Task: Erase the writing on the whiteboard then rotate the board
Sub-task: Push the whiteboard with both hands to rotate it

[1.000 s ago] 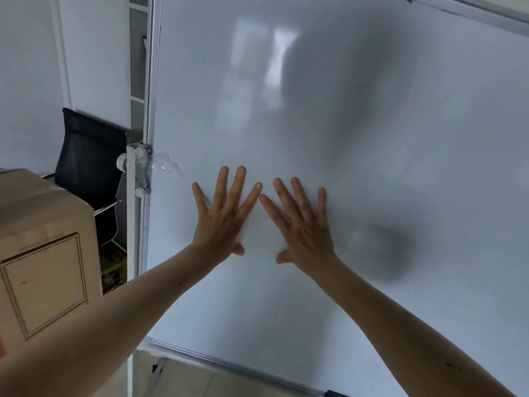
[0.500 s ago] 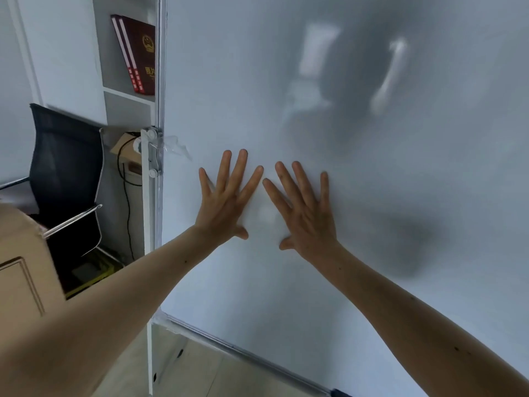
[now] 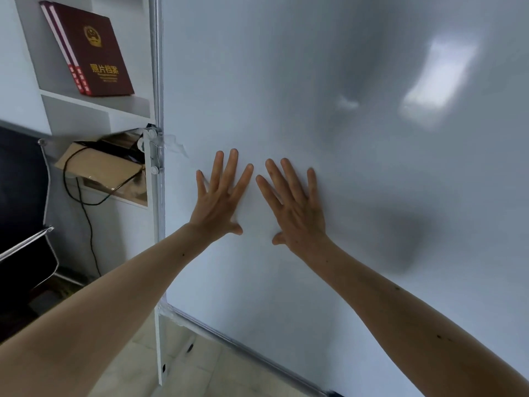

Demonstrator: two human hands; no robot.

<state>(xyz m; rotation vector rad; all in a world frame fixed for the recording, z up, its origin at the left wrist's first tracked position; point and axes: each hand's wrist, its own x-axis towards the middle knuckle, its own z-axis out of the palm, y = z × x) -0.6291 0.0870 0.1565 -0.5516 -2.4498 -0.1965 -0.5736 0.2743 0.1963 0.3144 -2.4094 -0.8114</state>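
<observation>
From the head camera, both palms lie flat against the whiteboard [image 3: 357,173], fingers spread and nothing clasped in either. The left hand [image 3: 220,196] presses just inboard of the board's left frame edge; the right hand [image 3: 294,204] sits just beside it, thumbs pointing toward one another with a narrow strip of bare board between. This placement reads as a push: open palms low on the panel, below the pivot clamp [image 3: 151,156] that joins the board to its stand post [image 3: 158,310], would tip the panel about that hinge, so the rotation step appears to be in hand. No marker strokes show anywhere on the surface around the hands, only soft reflections and a dark shadow to the right of the right hand, so erasing looks done.

Up and left of the left hand, past the frame, a maroon book [image 3: 94,53] leans on a shelf [image 3: 94,106]; its gold cover title reads "照片档案", with smaller print beneath too small to read.
</observation>
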